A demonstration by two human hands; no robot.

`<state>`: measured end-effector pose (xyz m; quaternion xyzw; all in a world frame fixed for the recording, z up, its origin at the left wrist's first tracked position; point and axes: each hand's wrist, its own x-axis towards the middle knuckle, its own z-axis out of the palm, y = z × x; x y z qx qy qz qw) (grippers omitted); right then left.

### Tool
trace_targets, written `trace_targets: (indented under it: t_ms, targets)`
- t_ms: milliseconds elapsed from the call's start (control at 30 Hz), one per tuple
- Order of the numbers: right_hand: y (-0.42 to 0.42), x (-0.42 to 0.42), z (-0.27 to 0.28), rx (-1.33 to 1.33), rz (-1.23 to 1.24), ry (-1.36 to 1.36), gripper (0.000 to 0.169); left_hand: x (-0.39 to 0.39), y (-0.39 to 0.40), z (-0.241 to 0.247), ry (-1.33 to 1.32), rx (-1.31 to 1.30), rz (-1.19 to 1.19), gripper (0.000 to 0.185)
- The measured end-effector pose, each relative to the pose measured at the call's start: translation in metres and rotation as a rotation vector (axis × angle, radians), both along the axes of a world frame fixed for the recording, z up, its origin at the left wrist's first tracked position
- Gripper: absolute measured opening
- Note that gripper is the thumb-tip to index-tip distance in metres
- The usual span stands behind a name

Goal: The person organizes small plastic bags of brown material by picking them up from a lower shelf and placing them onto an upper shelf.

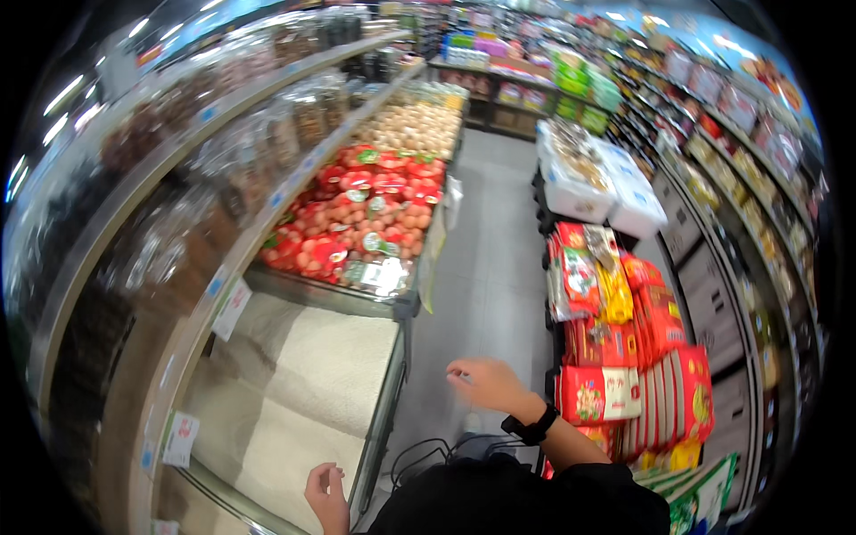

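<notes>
My left hand (326, 496) is at the lower edge, in front of the near part of a bin of white grain (314, 394) that looks like rice. Its fingers curl loosely, with nothing seen between them. Above the grey floor of the aisle, my right hand (491, 384) reaches forward, bent at the wrist. It appears to hold nothing, its thumb and fingers slightly apart. A black wristband (533, 426) circles that wrist. Red packaged food bags (598, 394) lie stacked to the right of this hand.
Beyond the grain lie packs of eggs in red wrapping (368, 214) and pale eggs (414, 127). Shelves of clear bags (221, 167) run along the left. White foam boxes (582, 177) stand right of the grey floor (485, 254). Dark cables (428, 448) hang by my waist.
</notes>
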<state>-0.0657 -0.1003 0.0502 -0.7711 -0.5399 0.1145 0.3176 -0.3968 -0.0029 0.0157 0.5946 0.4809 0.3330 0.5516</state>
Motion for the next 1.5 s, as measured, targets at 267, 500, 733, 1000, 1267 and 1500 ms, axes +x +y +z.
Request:
trace_targets:
  t_ms: [267,500,733,1000,1267,1500]
  targets:
    - [-0.13,0.084,-0.028,0.128,-0.389,0.096,0.013,0.109,-0.025,-0.028,0.019,0.093,-0.262,0.012]
    - [-0.279,0.164,-0.058,0.117,-0.712,-0.022,0.013,0.291,-0.086,-0.003,0.031,0.151,-0.598,0.013]
    - [-0.381,0.184,-0.067,0.213,-1.089,-0.031,0.013,0.428,-0.134,-0.01,0.08,0.149,-1.091,0.015]
    - [-0.399,0.157,-0.065,0.081,-1.454,0.061,0.013,0.545,-0.157,-0.023,0.032,0.197,-1.537,0.015]
    - [-0.312,0.179,-0.066,0.033,-1.517,0.024,0.013,0.641,-0.113,-0.02,-0.041,0.067,-1.653,0.014]
    - [-0.224,0.247,-0.049,-0.016,-1.343,0.066,0.01,0.7,-0.035,-0.022,0.027,0.003,-1.581,0.014]
